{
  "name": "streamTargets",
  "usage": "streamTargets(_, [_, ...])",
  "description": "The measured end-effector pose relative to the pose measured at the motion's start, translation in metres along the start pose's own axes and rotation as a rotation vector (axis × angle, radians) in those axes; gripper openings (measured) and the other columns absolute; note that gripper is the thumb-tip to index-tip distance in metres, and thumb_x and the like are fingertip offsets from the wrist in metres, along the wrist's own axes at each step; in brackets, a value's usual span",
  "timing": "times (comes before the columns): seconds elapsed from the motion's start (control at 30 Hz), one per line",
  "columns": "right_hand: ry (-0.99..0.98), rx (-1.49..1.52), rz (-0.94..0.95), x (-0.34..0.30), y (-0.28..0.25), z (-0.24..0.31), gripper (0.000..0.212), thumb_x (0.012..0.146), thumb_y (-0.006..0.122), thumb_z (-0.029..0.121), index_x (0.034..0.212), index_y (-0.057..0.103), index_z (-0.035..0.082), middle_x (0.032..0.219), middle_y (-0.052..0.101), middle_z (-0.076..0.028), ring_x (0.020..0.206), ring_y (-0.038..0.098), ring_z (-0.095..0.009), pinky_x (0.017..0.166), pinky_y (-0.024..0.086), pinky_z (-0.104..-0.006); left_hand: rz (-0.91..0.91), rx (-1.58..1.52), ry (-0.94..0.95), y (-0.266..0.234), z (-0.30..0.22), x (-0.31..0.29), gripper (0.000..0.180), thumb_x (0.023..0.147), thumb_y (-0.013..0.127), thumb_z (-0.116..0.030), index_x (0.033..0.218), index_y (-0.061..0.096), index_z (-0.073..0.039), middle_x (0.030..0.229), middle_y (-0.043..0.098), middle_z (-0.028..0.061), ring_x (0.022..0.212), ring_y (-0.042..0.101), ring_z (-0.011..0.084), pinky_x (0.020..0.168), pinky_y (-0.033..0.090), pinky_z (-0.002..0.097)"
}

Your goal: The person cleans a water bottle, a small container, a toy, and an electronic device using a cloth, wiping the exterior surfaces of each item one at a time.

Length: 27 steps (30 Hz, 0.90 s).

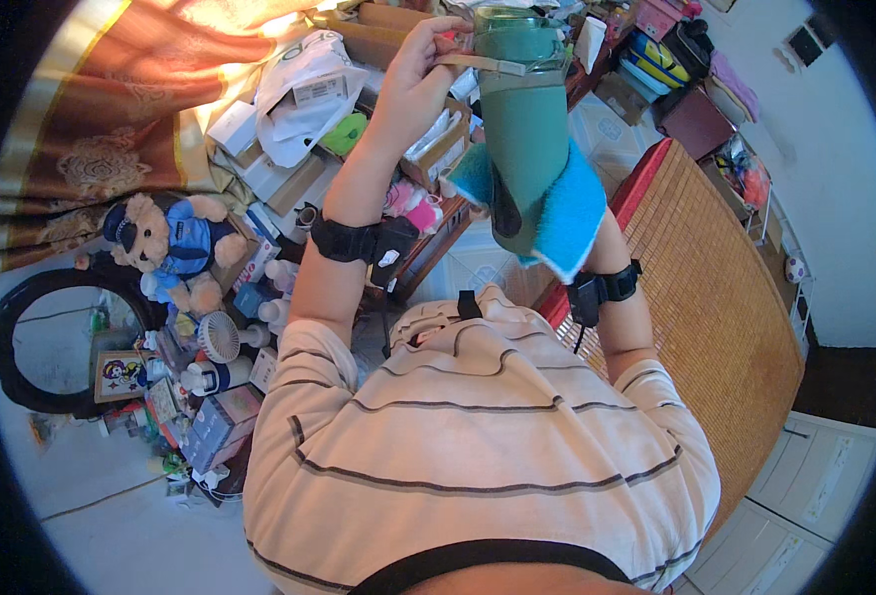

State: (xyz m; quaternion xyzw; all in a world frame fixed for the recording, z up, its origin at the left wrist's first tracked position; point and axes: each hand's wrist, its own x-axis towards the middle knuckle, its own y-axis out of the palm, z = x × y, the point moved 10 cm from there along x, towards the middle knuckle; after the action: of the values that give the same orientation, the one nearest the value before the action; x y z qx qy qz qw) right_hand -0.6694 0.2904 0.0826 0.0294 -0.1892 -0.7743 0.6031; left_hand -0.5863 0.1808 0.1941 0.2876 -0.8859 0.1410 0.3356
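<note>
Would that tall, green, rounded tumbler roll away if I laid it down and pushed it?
The tall, green, rounded tumbler would probably roll, since its sides look curved. The flat beige strip sticking out near its top might catch, though. Standing up, it may tip easily, being much taller than wide.

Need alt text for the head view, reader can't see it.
A person in a striped shirt has a green tumbler raised in front, left hand at its pale strap, right arm reaching behind a blue cloth against its lower part. The left side is cluttered, with a teddy bear and small fan; a woven tan surface lies right.
</note>
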Motion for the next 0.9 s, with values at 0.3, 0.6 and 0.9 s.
streamTargets(0.3, [-0.272,-0.58,-0.002,-0.008,0.013,0.003,0.06,0.062,0.072,0.025,0.107,0.042,-0.001,0.104,0.051,-0.014,0.092,0.052,-0.019,0.076,0.044,-0.0317,-0.054,-0.091,-0.269,0.012,0.013,-0.004,0.057,0.069,0.064,-0.013,0.118,0.036,-0.006,0.103,0.049,0.0082,0.096,0.047,0.017,0.082,0.039,0.0285])
streamTargets(0.6, [-0.021,-0.907,0.025,-0.007,0.034,0.015,0.071,0.058,0.074,0.024,0.112,0.035,-0.003,0.104,0.049,-0.016,0.093,0.05,-0.019,0.073,0.044,-0.0304,-0.094,-0.203,-0.315,0.017,0.03,-0.003,0.047,0.064,0.07,-0.014,0.103,0.047,-0.003,0.091,0.055,0.0084,0.08,0.056,0.016,0.067,0.049,0.0291])
streamTargets(0.9, [0.213,0.643,0.048,-0.041,0.042,-0.045,0.045,0.083,0.046,0.029,0.119,0.035,0.005,0.107,0.047,-0.013,0.089,0.05,-0.024,0.074,0.043,-0.0367,0.053,-0.567,-0.595,0.045,0.061,-0.018,0.037,0.068,0.064,-0.024,0.094,0.053,-0.001,0.082,0.059,0.0117,0.07,0.06,0.0197,0.065,0.05,0.0318])
